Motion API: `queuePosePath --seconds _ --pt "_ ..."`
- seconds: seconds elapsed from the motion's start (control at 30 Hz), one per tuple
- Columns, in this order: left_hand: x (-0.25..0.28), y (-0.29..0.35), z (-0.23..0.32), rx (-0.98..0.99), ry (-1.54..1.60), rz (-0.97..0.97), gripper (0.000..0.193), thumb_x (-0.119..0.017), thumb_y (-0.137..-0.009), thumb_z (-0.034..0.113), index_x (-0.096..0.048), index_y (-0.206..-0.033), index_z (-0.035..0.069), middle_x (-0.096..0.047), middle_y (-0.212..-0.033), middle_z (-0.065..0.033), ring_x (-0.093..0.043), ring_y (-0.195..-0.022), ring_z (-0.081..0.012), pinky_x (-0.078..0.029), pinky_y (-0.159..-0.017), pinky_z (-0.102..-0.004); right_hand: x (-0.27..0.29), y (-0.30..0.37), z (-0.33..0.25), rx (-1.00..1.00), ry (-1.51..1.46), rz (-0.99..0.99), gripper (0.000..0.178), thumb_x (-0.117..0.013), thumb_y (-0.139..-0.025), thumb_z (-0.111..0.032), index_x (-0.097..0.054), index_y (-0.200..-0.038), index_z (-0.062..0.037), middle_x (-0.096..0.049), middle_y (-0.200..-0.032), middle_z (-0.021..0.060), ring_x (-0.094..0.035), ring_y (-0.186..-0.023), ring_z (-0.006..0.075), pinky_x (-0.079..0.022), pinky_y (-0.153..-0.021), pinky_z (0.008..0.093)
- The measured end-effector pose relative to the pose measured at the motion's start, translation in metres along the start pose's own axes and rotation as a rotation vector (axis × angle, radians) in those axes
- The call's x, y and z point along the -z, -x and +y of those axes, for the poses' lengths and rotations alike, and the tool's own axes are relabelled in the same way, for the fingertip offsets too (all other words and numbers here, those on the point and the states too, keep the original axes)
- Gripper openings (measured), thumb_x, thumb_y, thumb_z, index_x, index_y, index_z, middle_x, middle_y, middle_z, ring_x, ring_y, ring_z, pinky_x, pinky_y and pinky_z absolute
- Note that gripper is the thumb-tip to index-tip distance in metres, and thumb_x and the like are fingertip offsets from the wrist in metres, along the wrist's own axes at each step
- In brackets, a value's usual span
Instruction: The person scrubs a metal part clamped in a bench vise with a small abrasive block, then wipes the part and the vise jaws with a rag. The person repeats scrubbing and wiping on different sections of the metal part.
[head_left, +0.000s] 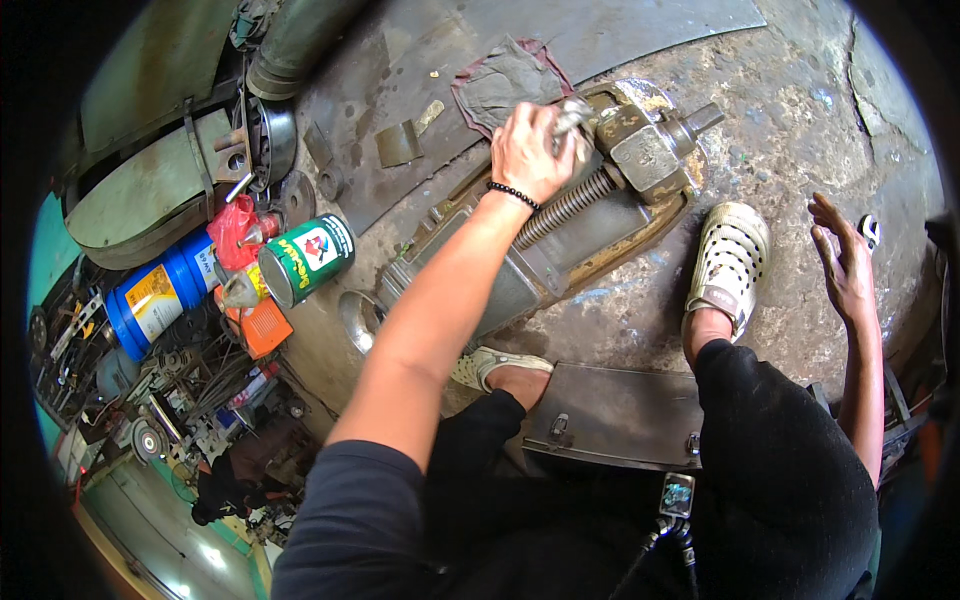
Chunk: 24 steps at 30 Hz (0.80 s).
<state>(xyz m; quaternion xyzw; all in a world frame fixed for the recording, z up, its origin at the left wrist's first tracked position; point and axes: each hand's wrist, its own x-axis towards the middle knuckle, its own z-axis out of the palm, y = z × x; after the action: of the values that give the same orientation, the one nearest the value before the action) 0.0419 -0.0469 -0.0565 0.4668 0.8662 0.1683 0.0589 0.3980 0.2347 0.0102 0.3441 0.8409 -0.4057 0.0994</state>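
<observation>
A large metal machine vise lies on the floor in front of me, with a long threaded screw along its middle and a heavy block at its far right end. Over that end my left hand is closed round a crumpled grey rag, part of it hidden by the fingers. Off to the right, away from the vise, my right hand has its fingers stretched out and holds nothing. A wrench lies on the floor close to it.
A grey cloth with a red edge lies on a metal sheet beyond the vise. On the left stand a green can, a blue bucket and an orange object. A metal box is between my feet and body.
</observation>
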Motion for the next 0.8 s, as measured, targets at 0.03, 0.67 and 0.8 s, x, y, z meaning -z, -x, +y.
queuePosePath --seconds 0.03,0.67,0.8 --pt "0.001 -0.007 -0.002 0.136 0.021 0.0 0.036 -0.072 -0.086 0.029 -0.062 -0.113 0.008 -0.061 -0.104 -0.0161 -0.066 -0.096 -0.0386 -0.054 -0.083 -0.05 0.0 -0.001 -0.003 -0.004 -0.014 0.001 0.046 -0.058 -0.104 -0.027 -0.055 -0.144 -0.005 -0.066 -0.133 0.019 -0.063 -0.124 0.0299 -0.047 -0.107 0.0442" --pt "0.005 0.008 0.005 0.11 -0.072 -0.149 0.048 -0.069 -0.087 0.047 -0.064 -0.112 0.006 -0.064 -0.107 -0.0179 -0.066 -0.101 -0.0381 -0.054 -0.087 -0.0489 0.005 0.001 0.013 -0.12 -0.043 0.073 0.045 -0.057 -0.105 -0.027 -0.055 -0.143 -0.003 -0.066 -0.132 0.0199 -0.062 -0.125 0.0301 -0.046 -0.108 0.0429" --pt "0.012 -0.028 0.006 0.408 -0.101 -0.132 0.034 -0.062 -0.092 0.035 -0.065 -0.106 0.004 -0.068 -0.104 -0.0193 -0.068 -0.097 -0.0393 -0.055 -0.085 -0.0497 0.004 -0.008 0.003 0.044 -0.056 -0.008 0.047 -0.056 -0.105 -0.029 -0.054 -0.143 -0.0024 -0.065 -0.133 0.0198 -0.062 -0.125 0.0296 -0.046 -0.108 0.043"
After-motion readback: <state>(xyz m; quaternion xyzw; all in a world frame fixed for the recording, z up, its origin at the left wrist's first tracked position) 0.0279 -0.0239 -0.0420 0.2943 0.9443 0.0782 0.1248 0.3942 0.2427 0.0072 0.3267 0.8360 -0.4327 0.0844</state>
